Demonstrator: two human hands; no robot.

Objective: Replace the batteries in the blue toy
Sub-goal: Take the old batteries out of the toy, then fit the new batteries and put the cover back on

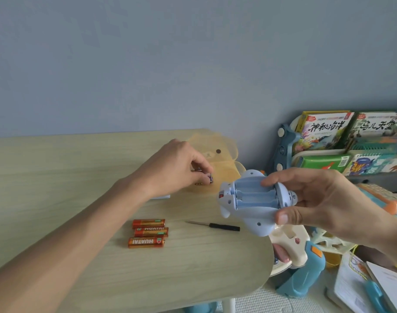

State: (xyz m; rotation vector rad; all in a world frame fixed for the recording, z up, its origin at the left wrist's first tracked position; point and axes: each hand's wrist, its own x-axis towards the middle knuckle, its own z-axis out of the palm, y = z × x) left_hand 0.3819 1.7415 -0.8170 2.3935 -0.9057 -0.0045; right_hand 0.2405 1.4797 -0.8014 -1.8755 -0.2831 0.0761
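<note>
My left hand (170, 168) reaches across the wooden table (57, 177), fingers curled around small dark used batteries (210, 178) just over a translucent orange bear-shaped box (222, 170) at about 12 o'clock. At 6 o'clock from that hand, three orange HUATAI AA batteries (149, 232) lie side by side on the table, with a black-handled screwdriver (215, 225) just at their 3 o'clock. Further right, my right hand (324, 199) grips the blue toy (251, 199) in the air past the table's edge, thumb and fingers closed on its body, its open battery compartment (257, 195) facing me, slots bare.
</note>
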